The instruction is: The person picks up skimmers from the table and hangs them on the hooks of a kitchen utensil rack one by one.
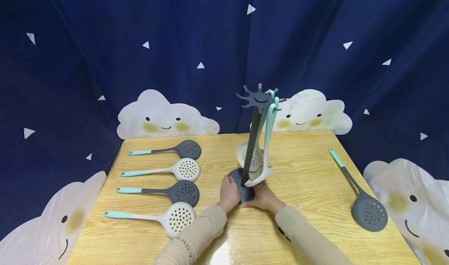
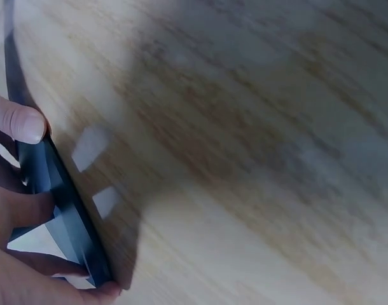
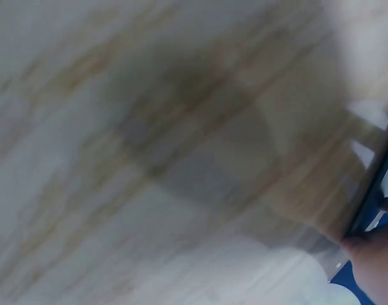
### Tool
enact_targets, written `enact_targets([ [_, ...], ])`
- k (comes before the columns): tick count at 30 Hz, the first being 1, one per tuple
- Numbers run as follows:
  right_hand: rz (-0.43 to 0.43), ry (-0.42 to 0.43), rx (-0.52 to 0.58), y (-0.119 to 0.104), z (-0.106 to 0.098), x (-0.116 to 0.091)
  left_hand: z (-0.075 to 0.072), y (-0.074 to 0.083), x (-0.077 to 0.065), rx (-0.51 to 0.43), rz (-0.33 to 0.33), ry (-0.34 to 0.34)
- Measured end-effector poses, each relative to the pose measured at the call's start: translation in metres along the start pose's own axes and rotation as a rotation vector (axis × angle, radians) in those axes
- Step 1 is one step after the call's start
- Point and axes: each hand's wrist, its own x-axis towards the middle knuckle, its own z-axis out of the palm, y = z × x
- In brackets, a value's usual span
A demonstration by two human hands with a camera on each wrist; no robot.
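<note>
A dark grey utensil stand with a round base and a hooked top stands at the middle of the table. My left hand grips the left edge of the base, and its thumb and fingers show around that edge in the left wrist view. On the other side, my right hand holds the base, thumb at the front rim and some fingers hidden behind a hanging utensil. White utensils with mint handles hang from the hooks on the right, among them a skimmer and another seen edge-on.
At the left lie two dark skimmers and two white skimmers, handles pointing left. Another dark skimmer lies near the table's right edge. A dark blue curtain with clouds hangs behind the wooden table.
</note>
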Motion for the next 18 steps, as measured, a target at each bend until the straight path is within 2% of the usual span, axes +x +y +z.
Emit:
enact_targets([
  [4,0.002,-0.031,0.013,0.002,-0.004,0.0,0.001,0.003,-0.003,-0.015,-0.037,0.01],
  [11,-0.039,-0.038,0.057,0.006,-0.008,0.001,0.001,0.006,-0.008,0.028,-0.035,0.092],
  [18,-0.049,-0.072,0.07,0.015,-0.009,0.004,0.005,0.009,-0.01,0.048,-0.062,0.123],
])
